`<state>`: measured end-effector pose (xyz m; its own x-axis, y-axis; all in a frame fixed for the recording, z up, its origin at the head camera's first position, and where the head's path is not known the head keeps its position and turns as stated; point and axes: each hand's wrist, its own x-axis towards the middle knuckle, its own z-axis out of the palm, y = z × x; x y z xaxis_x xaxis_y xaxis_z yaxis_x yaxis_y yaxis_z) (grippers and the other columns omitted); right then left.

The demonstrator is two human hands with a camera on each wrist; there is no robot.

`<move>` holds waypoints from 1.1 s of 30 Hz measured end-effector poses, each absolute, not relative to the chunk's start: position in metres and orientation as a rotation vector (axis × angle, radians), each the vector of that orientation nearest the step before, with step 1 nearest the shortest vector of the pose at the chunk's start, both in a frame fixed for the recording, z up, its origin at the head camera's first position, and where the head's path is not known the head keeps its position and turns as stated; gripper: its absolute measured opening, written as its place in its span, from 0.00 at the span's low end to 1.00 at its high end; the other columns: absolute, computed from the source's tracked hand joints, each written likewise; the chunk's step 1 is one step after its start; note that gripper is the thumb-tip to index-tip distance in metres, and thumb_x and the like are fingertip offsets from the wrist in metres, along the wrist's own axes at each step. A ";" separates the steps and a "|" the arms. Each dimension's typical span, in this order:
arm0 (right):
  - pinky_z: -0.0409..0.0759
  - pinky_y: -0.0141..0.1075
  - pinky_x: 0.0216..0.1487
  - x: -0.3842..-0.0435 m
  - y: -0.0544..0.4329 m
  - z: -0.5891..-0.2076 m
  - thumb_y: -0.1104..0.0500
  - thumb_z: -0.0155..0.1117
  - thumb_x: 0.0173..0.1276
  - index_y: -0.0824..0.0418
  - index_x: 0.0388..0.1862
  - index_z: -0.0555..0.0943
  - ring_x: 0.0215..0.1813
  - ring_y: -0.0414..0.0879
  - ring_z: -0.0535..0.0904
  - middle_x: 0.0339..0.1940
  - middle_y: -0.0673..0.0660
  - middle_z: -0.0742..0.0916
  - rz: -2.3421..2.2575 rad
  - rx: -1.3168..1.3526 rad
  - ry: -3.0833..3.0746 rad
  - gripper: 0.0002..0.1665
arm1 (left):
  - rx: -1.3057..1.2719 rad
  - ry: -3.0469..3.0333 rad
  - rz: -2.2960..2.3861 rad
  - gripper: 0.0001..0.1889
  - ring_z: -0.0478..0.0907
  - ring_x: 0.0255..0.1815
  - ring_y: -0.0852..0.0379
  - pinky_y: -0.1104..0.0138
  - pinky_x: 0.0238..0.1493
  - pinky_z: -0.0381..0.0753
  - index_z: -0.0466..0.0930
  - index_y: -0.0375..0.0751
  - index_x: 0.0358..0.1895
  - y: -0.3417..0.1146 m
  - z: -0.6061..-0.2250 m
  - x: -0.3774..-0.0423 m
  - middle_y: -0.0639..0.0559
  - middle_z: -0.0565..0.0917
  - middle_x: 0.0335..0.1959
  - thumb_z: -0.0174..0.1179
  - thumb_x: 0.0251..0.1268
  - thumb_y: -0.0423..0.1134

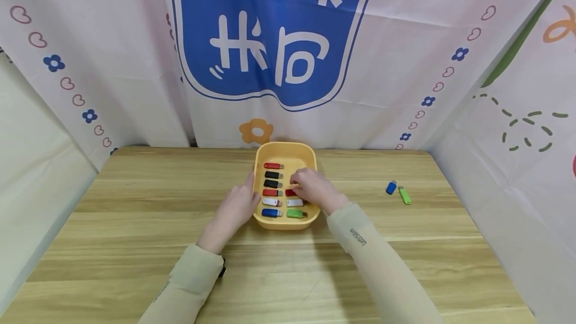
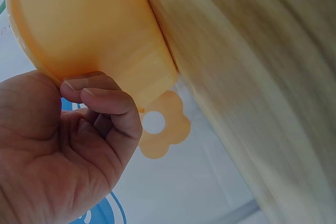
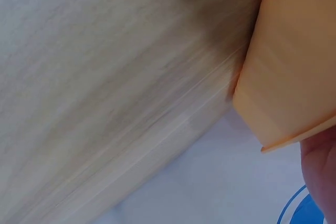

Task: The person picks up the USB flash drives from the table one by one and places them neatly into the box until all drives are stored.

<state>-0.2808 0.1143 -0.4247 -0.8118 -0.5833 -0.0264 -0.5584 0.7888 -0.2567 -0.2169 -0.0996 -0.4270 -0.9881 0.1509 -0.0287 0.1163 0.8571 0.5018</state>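
A yellow tray stands at the table's back middle with USB flash drives in two columns. The left column runs from a red drive through black, red and white ones to a blue drive. In the right column lie a green drive, a white drive and a red drive partly under my right hand. My left hand pinches the tray's left rim, fingers bent against the outer wall. My right hand reaches inside with curled fingers; I cannot tell whether they hold a drive.
On the wooden table to the right lie a loose blue USB drive and a loose green USB drive. A printed white curtain hangs behind the back edge, and white cloth flanks both sides.
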 end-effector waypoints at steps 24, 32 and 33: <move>0.86 0.42 0.47 -0.276 0.163 -0.400 0.69 0.66 0.65 0.67 0.37 0.87 0.41 0.51 0.86 0.37 0.61 0.90 -0.857 -1.031 3.082 0.05 | 0.208 2.961 0.756 0.35 0.72 0.15 0.57 0.68 0.16 0.70 0.51 0.32 0.78 -0.099 -0.426 -0.218 0.46 0.77 0.21 0.54 0.75 0.39; 0.86 0.45 0.45 -0.280 0.202 -0.400 0.71 0.65 0.65 0.68 0.36 0.86 0.40 0.54 0.87 0.36 0.62 0.90 -0.873 -1.013 3.121 0.04 | 0.226 2.976 0.754 0.34 0.72 0.15 0.57 0.68 0.15 0.68 0.52 0.32 0.77 -0.100 -0.427 -0.218 0.47 0.76 0.20 0.54 0.74 0.38; 0.86 0.45 0.45 -0.281 0.207 -0.400 0.71 0.65 0.65 0.68 0.36 0.86 0.40 0.54 0.87 0.37 0.63 0.90 -0.865 -0.997 3.125 0.04 | 0.231 2.979 0.754 0.34 0.72 0.15 0.57 0.68 0.15 0.68 0.53 0.32 0.77 -0.100 -0.427 -0.218 0.47 0.76 0.20 0.54 0.74 0.38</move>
<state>-0.2806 0.2066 -0.3998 -0.7988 -0.4695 0.3761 -0.5961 0.7021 -0.3895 -0.2178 -0.0996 -0.4271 -0.9870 0.1592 -0.0208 0.1301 0.8691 0.4772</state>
